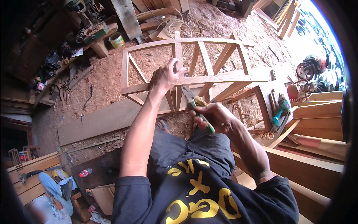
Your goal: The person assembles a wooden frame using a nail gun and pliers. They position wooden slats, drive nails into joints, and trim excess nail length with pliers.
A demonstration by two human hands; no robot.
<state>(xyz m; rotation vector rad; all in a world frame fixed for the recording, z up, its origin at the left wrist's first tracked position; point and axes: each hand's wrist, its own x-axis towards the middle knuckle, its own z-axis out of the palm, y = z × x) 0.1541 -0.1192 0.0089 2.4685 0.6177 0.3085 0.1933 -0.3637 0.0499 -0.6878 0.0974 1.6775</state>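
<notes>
A wooden frame (pixel 220 78) of curved rails and slanted slats stands before me over the sawdust. My left hand (pixel 166 75) is closed on its near rail, beside an upright slat. In my right hand (pixel 214 115) is a pair of pliers (pixel 189 95) with green handles, fingers wrapped round them. The metal jaws point up and left, close below the near rail; whether they touch the wood I cannot tell. Something yellowish (pixel 201 101) shows by the pliers' handle, too small to identify.
A long board (pixel 93 128) lies on the left. At right, a teal power tool (pixel 280 112) rests beside stacked timber (pixel 317 108). A paint bucket (pixel 116 40) stands by a cluttered bench at upper left. Another person (pixel 56 198) sits at lower left. A cable (pixel 186 24) crosses the sawdust.
</notes>
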